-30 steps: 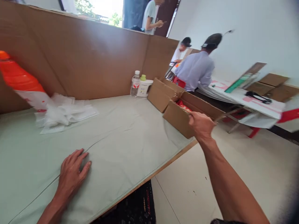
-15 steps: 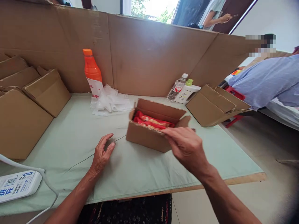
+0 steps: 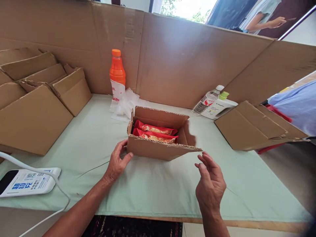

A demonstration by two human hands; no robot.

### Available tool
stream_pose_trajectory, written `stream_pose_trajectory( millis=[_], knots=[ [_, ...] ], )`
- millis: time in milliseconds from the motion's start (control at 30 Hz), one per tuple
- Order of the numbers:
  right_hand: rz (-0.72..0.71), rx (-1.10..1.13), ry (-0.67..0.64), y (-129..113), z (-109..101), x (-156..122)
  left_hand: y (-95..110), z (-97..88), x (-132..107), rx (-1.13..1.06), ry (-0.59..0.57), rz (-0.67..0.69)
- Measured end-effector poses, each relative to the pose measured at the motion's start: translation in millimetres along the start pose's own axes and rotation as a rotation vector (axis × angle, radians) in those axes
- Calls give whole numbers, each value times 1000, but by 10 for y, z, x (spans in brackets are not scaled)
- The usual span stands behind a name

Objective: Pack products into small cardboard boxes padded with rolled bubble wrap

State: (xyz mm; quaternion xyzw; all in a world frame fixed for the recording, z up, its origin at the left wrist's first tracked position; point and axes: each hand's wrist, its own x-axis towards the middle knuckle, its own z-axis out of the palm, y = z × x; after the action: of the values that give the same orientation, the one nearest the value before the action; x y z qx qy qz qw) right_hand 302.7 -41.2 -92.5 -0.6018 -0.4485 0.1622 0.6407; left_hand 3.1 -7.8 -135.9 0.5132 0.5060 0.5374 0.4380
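An open-topped cardboard box (image 3: 153, 149) stands on the pale green cloth in the middle of the head view, its flaps raised. Inside lie red snack packets (image 3: 158, 129), side by side along the box. At the box's near left corner is my left hand (image 3: 118, 161), thumb and fingers apart, at or very close to the cardboard. My right hand (image 3: 211, 181) is off the near right corner, palm turned inward, fingers loosely curled and apart, holding nothing.
Several open cardboard boxes (image 3: 37, 118) crowd the left. Behind stand an orange bottle (image 3: 117, 72) with plastic bags (image 3: 125, 105). At right are a clear bottle (image 3: 206, 102), a white jug (image 3: 217, 108) and another box (image 3: 254, 126). A phone (image 3: 29, 181) and white cable (image 3: 59, 184) lie front left.
My right hand has let go of the box's near right edge and drawn back toward me. My left hand has come up to the box's left corner. The view has turned left.
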Motion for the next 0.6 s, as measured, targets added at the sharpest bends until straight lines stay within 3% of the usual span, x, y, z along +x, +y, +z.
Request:
stream_pose_trajectory(
  millis=[67,167,267,367,600],
  knots=[
    [95,34,10,153,21,-70,3,0,7,24,1,-8],
    [201,18,-140,258,113,-109,12,0,12,30,6,-21],
    [217,28,-307,286,253,-98,16,9,12,14,10,-27],
    [212,57,-394,285,366,-89,21,21,7,-5,9,-33],
    [233,34,-350,285,334,-137,35,5,7,1,6,-20]
  ],
)
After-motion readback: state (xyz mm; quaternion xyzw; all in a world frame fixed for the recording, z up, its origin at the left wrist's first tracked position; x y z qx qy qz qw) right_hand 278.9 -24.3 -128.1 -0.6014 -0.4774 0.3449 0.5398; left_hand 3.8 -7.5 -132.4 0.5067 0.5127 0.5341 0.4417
